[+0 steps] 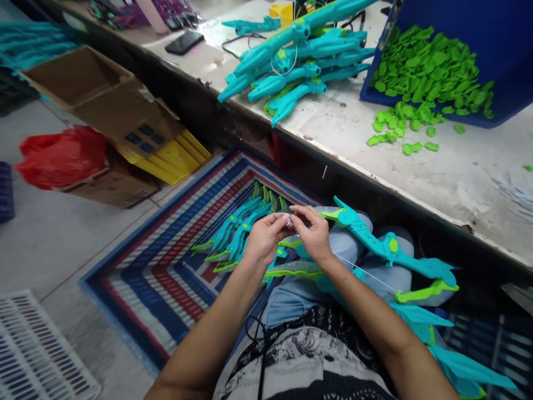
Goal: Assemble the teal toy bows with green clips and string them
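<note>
My left hand and my right hand are close together above my lap, fingertips pinched on a small loop of white string. From my hands a taut white length runs under my right wrist to the lime-green tip of a turquoise toy bow. That bow lies across my knees, with a green hexagonal piece at its middle. Below my hands sits another bow's green limb, partly covered by my right forearm. Whether the string is knotted is too small to tell.
Several strung bows lie on a striped mat to the left. On the workbench are a pile of turquoise bow parts, a phone, and a blue bin spilling green pieces. Cardboard boxes stand on the floor.
</note>
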`<state>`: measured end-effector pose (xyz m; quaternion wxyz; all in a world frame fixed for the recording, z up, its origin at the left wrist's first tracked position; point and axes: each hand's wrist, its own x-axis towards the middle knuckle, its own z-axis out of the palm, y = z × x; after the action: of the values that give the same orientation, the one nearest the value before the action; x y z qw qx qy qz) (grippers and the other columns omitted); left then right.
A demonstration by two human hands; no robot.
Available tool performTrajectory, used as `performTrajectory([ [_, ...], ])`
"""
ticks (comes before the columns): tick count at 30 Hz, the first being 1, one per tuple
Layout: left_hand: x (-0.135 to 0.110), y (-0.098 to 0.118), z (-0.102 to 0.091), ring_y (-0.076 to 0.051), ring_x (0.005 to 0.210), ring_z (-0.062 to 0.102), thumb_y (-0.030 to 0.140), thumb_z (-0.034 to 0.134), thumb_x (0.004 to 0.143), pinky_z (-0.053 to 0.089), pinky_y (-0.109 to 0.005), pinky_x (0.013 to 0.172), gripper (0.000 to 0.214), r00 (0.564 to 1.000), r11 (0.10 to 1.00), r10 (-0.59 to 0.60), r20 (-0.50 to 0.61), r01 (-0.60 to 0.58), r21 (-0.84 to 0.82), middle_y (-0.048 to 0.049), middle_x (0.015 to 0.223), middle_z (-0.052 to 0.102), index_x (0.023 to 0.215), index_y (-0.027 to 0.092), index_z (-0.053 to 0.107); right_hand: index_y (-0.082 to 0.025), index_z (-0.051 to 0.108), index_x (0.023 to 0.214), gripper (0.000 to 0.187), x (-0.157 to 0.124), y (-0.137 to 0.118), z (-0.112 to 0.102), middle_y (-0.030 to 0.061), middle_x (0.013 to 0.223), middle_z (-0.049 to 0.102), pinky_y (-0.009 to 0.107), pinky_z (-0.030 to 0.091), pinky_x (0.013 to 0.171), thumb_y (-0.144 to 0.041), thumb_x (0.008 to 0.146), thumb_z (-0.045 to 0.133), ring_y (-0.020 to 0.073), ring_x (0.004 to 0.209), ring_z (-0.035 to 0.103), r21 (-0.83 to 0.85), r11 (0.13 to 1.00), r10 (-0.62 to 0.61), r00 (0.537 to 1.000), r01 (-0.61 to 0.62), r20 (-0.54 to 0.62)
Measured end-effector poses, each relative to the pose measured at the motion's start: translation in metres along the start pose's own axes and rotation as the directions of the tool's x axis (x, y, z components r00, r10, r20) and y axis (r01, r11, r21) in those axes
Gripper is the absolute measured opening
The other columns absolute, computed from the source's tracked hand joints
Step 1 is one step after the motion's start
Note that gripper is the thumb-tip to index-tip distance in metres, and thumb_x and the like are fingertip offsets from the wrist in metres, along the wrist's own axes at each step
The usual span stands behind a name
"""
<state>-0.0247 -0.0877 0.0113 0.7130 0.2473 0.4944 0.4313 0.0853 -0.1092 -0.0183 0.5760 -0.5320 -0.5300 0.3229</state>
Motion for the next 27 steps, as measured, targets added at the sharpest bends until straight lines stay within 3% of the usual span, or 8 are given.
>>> performTrajectory([
  [4, 0.0, 0.001, 0.002, -0.01, 0.058, 0.058, 0.028, 0.083, 0.048, 0.052, -0.025, 0.061, 0.028, 0.998, 0.998, 0.016, -0.06, -0.019, -0.06, 0.0013, 0.059, 0.063, 0.06, 0.013, 0.062, -0.023, 0.071, 0.095, 0.015, 0.003, -0.002, -0.007, 0.0031, 0.087, 0.062, 0.027, 0.051, 0.073, -0.024, 0.088, 0.058, 0.0134, 0.081, 0.06, -0.103, 0.978, -0.175, 0.982, 0.182, 0.077],
  [8, -0.001, 0.006, -0.001, -0.014, 0.066, 0.062, 0.024, 0.08, 0.044, 0.054, -0.031, 0.071, 0.023, 0.999, 0.992, -0.035, 0.003, 0.035, -0.117, -0.0023, 0.064, 0.067, 0.059, 0.012, 0.066, -0.021, 0.071, 0.089, 0.013, 0.01, -0.001, -0.015, 0.0036, 0.084, 0.064, 0.026, 0.051, 0.073, -0.024, 0.089, 0.058, 0.0133, 0.08, 0.061, -0.163, 0.95, -0.247, 0.961, 0.266, 0.127],
  [11, -0.003, 0.01, -0.003, -0.016, 0.072, 0.064, 0.022, 0.08, 0.044, 0.053, -0.032, 0.076, 0.026, 0.998, 0.999, -0.044, 0.054, 0.045, -0.024, -0.005, 0.071, 0.07, 0.066, 0.01, 0.071, -0.019, 0.069, 0.085, 0.014, 0.013, -0.001, -0.019, 0.0041, 0.081, 0.067, 0.028, 0.05, 0.073, -0.023, 0.089, 0.057, 0.0146, 0.078, 0.062, -0.242, 0.907, -0.309, 0.936, 0.343, 0.171],
  [14, -0.004, 0.009, -0.003, -0.013, 0.066, 0.062, 0.021, 0.082, 0.045, 0.051, -0.027, 0.069, 0.028, 0.997, 0.995, -0.007, 0.074, 0.0, 0.098, -0.003, 0.069, 0.069, 0.069, 0.011, 0.071, -0.018, 0.066, 0.079, 0.017, 0.012, -0.002, -0.02, 0.0044, 0.076, 0.068, 0.029, 0.047, 0.071, -0.022, 0.09, 0.053, 0.0154, 0.073, 0.061, -0.352, 0.848, -0.343, 0.917, 0.396, 0.205],
  [17, -0.002, 0.005, -0.003, -0.012, 0.06, 0.059, 0.025, 0.083, 0.048, 0.048, -0.025, 0.064, 0.029, 0.995, 0.984, 0.05, 0.089, -0.064, 0.166, -0.0009, 0.064, 0.066, 0.069, 0.013, 0.067, -0.018, 0.063, 0.076, 0.019, 0.01, -0.002, -0.02, 0.0037, 0.073, 0.067, 0.027, 0.045, 0.067, -0.022, 0.089, 0.051, 0.0147, 0.068, 0.06, -0.385, 0.845, -0.318, 0.927, 0.372, 0.198],
  [22, -0.001, -0.002, -0.007, -0.009, 0.05, 0.049, 0.038, 0.078, 0.057, 0.038, -0.021, 0.051, 0.029, 0.988, 0.916, 0.107, 0.114, -0.143, 0.374, 0.0026, 0.053, 0.057, 0.065, 0.015, 0.063, -0.019, 0.059, 0.078, 0.017, 0.007, 0.001, -0.023, 0.0025, 0.077, 0.065, 0.025, 0.045, 0.069, -0.024, 0.09, 0.049, 0.0136, 0.071, 0.06, -0.271, 0.933, -0.183, 0.961, 0.236, 0.207],
  [24, -0.002, -0.003, -0.012, -0.007, 0.046, 0.039, 0.044, 0.074, 0.061, 0.029, -0.021, 0.046, 0.031, 0.986, 0.874, 0.095, 0.135, -0.148, 0.464, 0.0043, 0.047, 0.05, 0.061, 0.014, 0.064, -0.019, 0.058, 0.078, 0.016, 0.005, 0.003, -0.025, 0.002, 0.077, 0.064, 0.025, 0.046, 0.07, -0.025, 0.09, 0.049, 0.0136, 0.072, 0.059, -0.234, 0.956, -0.126, 0.969, 0.175, 0.211],
  [27, -0.004, -0.001, -0.02, -0.006, 0.045, 0.031, 0.046, 0.072, 0.063, 0.022, -0.021, 0.045, 0.033, 0.977, 0.859, 0.002, 0.213, -0.111, 0.501, 0.0059, 0.045, 0.042, 0.071, 0.014, 0.071, -0.019, 0.057, 0.078, 0.016, 0.001, 0.005, -0.027, 0.0011, 0.075, 0.062, 0.025, 0.046, 0.07, -0.026, 0.09, 0.049, 0.0133, 0.071, 0.059, -0.193, 0.976, -0.059, 0.97, 0.106, 0.235],
])
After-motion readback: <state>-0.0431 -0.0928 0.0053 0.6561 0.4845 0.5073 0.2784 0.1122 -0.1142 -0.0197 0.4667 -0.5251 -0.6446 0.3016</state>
